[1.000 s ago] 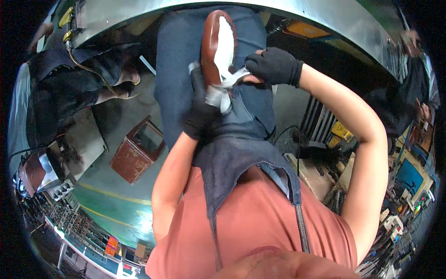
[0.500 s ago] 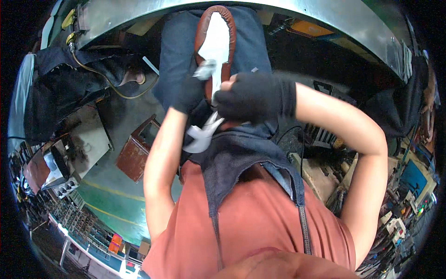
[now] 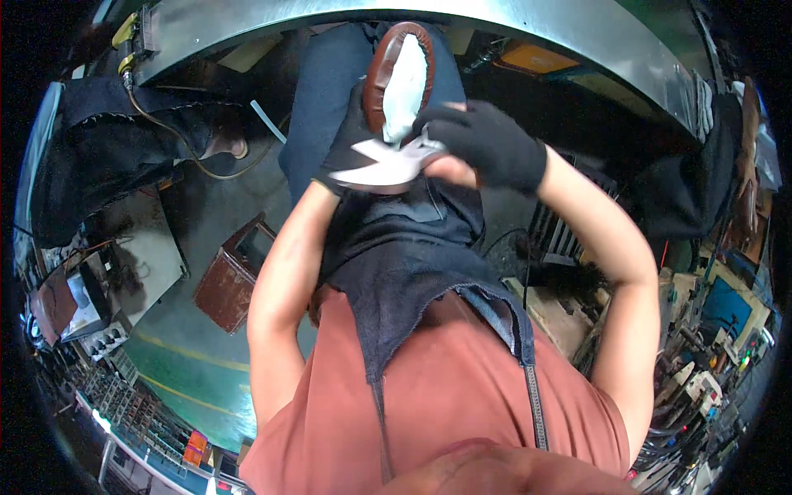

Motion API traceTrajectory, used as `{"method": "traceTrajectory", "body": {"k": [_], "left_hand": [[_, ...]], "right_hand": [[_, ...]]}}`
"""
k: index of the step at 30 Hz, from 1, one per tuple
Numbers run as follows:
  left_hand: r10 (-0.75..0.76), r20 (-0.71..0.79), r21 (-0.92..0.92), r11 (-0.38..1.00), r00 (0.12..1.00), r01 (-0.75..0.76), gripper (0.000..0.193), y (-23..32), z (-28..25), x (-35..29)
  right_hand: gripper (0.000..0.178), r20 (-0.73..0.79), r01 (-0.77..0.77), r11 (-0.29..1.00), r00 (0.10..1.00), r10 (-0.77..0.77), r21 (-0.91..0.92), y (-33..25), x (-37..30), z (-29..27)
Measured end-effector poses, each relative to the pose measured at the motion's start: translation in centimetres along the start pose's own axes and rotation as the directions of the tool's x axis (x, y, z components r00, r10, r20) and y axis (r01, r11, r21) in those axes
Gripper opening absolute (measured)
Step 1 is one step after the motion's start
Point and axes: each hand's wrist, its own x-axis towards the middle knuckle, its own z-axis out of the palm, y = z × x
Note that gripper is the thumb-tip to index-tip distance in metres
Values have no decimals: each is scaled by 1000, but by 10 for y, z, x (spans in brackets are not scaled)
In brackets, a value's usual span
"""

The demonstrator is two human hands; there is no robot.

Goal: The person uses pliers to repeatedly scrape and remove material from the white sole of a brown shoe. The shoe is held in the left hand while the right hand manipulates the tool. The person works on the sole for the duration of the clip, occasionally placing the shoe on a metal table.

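1. As the brown leather shoe (image 3: 381, 78) lies sole side up over the lap, its long axis runs away from the body, the rounded far end leaning slightly right and pointing toward the metal bench (image 3: 247, 35).
2. Here's the left hand (image 3: 348, 142), in its black glove, the nearer of the two: it lies right along the shoe's left flank, toward the near end. Its fingers look wrapped around the leather, holding the shoe, though the fingertips are tucked out of sight.
3. Over to the right hand (image 3: 487, 150), gloved as well, sitting just right of the shoe's near end. Its fingers are curled in, holding a two-pronged silver tool (image 3: 386, 172); motion blur hides the exact grip.
4. And look at those prongs: spread apart, pointing left, almost square across the shoe's long axis. From the right fingers, the shoe's body lies up and to the left.
5. The tool passes in front of the near end and the left wrist; whether metal touches leather, I cannot tell.
6. Pale and facing up, the white sole panel (image 3: 404, 87) fills the middle, brown leather gathered around its far rim. Nearer the body, the dark denim apron (image 3: 412, 276) drapes below both hands.
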Motion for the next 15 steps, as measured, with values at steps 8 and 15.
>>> {"method": "traceTrajectory", "body": {"k": [8,15], "left_hand": [[-348,-195,-727,679,917,103,36,-7,-2,3],[-181,-240,-43,983,954,176,36,-22,1,12]], "right_hand": [[41,214,-841,536,539,815,79,-2,-96,25],[34,38,-609,778,791,611,152,-38,-11,-6]]}}
